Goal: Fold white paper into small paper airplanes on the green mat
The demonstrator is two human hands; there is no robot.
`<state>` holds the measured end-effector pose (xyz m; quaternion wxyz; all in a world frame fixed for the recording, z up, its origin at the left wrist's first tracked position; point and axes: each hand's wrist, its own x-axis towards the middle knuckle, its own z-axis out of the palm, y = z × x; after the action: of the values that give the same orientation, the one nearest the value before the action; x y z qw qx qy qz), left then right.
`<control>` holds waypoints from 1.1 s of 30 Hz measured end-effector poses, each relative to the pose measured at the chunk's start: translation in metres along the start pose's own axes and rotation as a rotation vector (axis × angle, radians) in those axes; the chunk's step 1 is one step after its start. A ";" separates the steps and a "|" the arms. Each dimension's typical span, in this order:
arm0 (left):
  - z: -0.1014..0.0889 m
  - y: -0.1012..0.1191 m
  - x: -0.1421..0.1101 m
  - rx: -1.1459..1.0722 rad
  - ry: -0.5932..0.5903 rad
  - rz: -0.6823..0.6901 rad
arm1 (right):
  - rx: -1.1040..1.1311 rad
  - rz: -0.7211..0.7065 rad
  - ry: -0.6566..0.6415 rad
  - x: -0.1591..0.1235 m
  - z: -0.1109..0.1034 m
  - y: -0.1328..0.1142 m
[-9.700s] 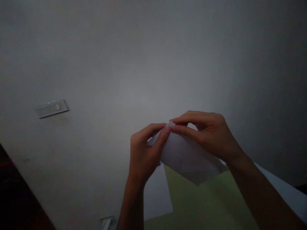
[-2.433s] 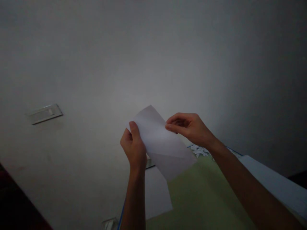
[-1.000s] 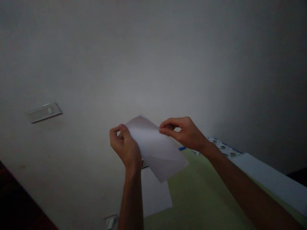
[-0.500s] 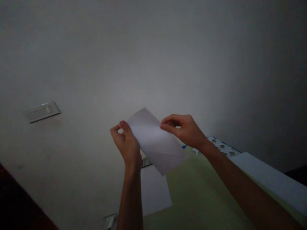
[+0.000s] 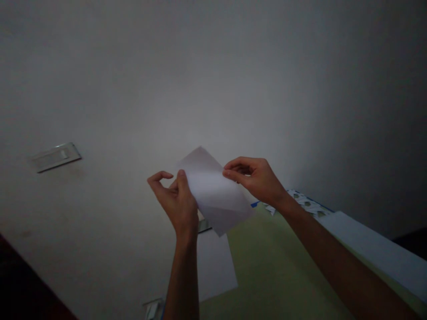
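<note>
A white sheet of paper (image 5: 213, 186) is held up in the air, tilted, with a crease or folded layer showing across its lower part. My left hand (image 5: 178, 200) grips its left edge, thumb on the front face and the index finger curled away from the paper. At the upper right edge, my right hand (image 5: 251, 175) pinches the sheet between thumb and fingertips. The left hand's other fingers are partly hidden behind the thumb and the paper.
Below is a green tabletop (image 5: 267, 262) with another white sheet (image 5: 216, 266) on it. Cut or folded white paper pieces (image 5: 307, 203) lie along the back edge, beside a long white board or sheet (image 5: 376, 251). A switch plate (image 5: 56, 158) is on the wall.
Earlier both hands pinched the paper's top corner together; now they hold opposite edges. Over the last second the left index finger has lifted off and the thumb has shifted on the sheet.
</note>
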<state>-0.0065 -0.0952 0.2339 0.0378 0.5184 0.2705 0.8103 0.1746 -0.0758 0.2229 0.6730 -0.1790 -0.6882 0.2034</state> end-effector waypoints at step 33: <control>0.001 -0.006 -0.004 0.003 -0.402 -0.141 | 0.258 0.146 0.057 0.005 -0.010 0.018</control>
<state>-0.0049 -0.0909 0.2274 0.1469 0.6494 0.2944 0.6856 0.1841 -0.0577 0.2177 0.6930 -0.1464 -0.6223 0.3333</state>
